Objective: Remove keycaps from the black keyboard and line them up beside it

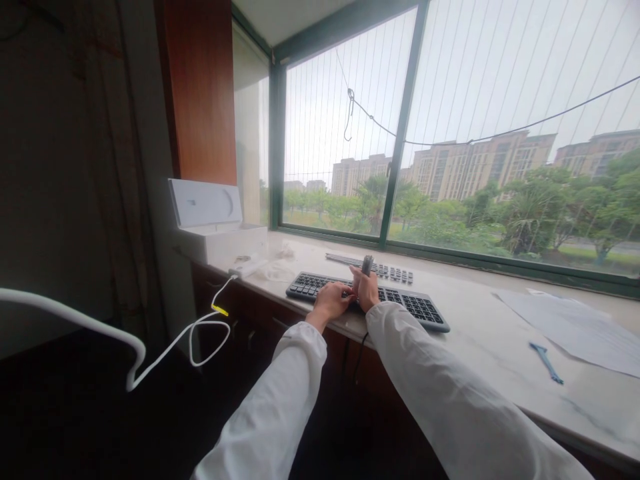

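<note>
Dark grey keyboard [400, 301] with black keys lies on the pale marble table [480, 340], set at a slant, its near long edge close to the table's front edge. Both hands are over the middle of the keyboard. Left hand [334, 300] rests on the keys, fingers curled down onto them; it holds nothing that can be made out. Right hand [368, 290] sits just beside the left hand, touching or nearly touching it, closed around a small grey upright tool [367, 265] whose top sticks out above the fingers. What the tool is cannot be told at this size. Both arms wear white sleeves [450, 393].

Just behind the keyboard, toward the window [450, 133]: a second, thinner strip [370, 267] with rows of dark keys, lying parallel to it.

Left of the keyboard: crumpled clear plastic wrap [280, 267], then a white charger block [247, 268] with a white cable [165, 347] that drops off the table edge and loops; a yellow tag [219, 310] sits on the cable. Further left: an open white box [220, 237], lid standing upright.

Right of the keyboard, well apart: white paper sheets [575, 327] and, nearer the front edge, a small blue tool [547, 363].
</note>
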`<state>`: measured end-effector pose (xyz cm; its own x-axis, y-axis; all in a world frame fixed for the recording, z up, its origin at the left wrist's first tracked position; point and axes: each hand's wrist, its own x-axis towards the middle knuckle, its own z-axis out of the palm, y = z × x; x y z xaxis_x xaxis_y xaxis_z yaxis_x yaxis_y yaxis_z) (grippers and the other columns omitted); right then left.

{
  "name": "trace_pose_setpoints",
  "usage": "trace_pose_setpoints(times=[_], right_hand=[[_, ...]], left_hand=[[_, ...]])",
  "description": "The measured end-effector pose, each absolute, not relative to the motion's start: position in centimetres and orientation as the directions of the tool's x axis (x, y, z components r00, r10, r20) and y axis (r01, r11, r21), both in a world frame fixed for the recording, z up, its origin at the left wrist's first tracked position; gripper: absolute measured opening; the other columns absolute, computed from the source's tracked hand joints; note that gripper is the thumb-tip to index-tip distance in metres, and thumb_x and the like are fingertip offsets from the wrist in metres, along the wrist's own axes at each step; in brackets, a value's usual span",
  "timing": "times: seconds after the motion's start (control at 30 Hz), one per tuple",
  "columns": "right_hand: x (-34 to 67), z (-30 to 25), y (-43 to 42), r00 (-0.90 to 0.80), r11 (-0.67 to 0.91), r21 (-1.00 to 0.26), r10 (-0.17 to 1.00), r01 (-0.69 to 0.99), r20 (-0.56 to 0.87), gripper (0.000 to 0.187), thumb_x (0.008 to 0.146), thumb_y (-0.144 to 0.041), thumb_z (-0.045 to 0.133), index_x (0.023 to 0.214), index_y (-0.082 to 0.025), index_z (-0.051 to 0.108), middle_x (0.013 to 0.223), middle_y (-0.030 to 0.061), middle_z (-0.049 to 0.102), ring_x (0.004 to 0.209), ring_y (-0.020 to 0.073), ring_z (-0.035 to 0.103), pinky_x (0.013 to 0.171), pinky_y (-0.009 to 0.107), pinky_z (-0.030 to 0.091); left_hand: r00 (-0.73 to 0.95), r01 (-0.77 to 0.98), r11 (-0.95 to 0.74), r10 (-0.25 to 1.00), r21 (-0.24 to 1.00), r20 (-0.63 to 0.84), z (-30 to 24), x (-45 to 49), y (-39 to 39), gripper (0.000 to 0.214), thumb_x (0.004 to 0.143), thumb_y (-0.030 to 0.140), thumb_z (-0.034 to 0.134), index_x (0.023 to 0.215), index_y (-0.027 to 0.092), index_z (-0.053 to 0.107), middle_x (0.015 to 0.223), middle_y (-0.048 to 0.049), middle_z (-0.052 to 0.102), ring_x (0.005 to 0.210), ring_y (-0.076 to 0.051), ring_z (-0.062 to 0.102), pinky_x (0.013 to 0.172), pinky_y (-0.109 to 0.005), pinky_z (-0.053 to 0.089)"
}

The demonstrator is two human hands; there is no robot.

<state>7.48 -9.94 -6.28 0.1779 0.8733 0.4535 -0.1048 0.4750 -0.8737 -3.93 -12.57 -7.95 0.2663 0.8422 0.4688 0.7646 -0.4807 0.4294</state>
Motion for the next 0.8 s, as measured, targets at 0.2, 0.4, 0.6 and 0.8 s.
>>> trace_pose_setpoints(times=[0.2,0.4,0.6,0.8], right_hand=[[7.59,-6.46,-9.51,0.211,0.476,-0.871,0.869,-0.117,0.447,0.043,0.072,-0.048,0.063,0.056,-0.024,0.03,0.039,-0.0085,0.026,0.037,0.007,0.023,0.034,0.025,0.02],[7.56,-6.41,-9.74,0.228,0.462,-0.874,0.876,-0.151,0.424,0.044,0.072,-0.046,0.064,0.054,-0.024,0.03,0.039,-0.0084,0.025,0.037,0.0068,0.022,0.035,0.025,0.019],[7.53,-6.38,-10.05,0.185,0.491,-0.864,0.864,-0.106,0.468,0.045,0.072,-0.044,0.063,0.05,-0.024,0.031,0.039,-0.0074,0.026,0.038,0.007,0.023,0.036,0.025,0.021],[7.4,-6.26,-10.42,0.147,0.529,-0.846,0.844,-0.067,0.516,0.044,0.07,-0.041,0.065,0.045,-0.022,0.034,0.04,-0.0068,0.028,0.04,0.0068,0.024,0.04,0.026,0.022]], left_hand=[[0.261,0.769,-0.485,0.833,0.417,0.488,-8.16,-3.89,-12.58,0.027,0.084,0.046,0.057,0.102,0.033,0.072,0.11,0.0004,0.07,0.103,-0.02,0.061,0.091,-0.03,0.046],[0.254,0.775,-0.474,0.84,0.419,0.48,-8.03,-3.88,-12.71,0.027,0.083,0.047,0.059,0.102,0.032,0.072,0.108,-0.0003,0.07,0.103,-0.02,0.06,0.09,-0.029,0.046],[0.263,0.768,-0.478,0.842,0.425,0.472,-7.82,-3.95,-12.82,0.027,0.084,0.046,0.057,0.1,0.032,0.073,0.109,-0.0003,0.07,0.102,-0.02,0.061,0.087,-0.029,0.047],[0.272,0.764,-0.483,0.842,0.428,0.466,-7.69,-3.95,-12.87,0.026,0.084,0.043,0.057,0.102,0.033,0.072,0.112,0.001,0.069,0.103,-0.019,0.061,0.087,-0.027,0.047]])
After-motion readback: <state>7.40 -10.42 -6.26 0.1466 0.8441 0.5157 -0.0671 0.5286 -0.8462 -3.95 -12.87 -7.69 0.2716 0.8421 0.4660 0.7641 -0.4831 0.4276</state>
